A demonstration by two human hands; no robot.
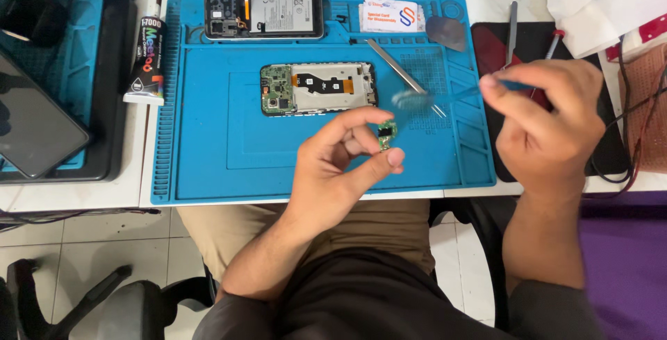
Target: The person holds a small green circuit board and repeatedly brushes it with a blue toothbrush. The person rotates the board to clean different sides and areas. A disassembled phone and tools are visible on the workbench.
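My left hand (342, 163) pinches a small green circuit board (387, 133) between thumb and fingers, above the front of a blue work mat (208, 159). My right hand (549, 124) grips a thin blue-handled brush (445, 94); its blurred tip points left toward the small board. An opened phone frame with exposed green board and orange flex cable (319, 88) lies on the mat's middle. A second opened phone showing its battery (264, 13) rests at the mat's top edge.
Metal tweezers (399, 72), a grey pick (445, 32) and a white card (391, 15) lie on the mat's right side. A black glue tube (147, 60) sits left of it, beside a dark phone (35, 124) on a tray. White cloth (604, 6) and cables (636, 138) lie right.
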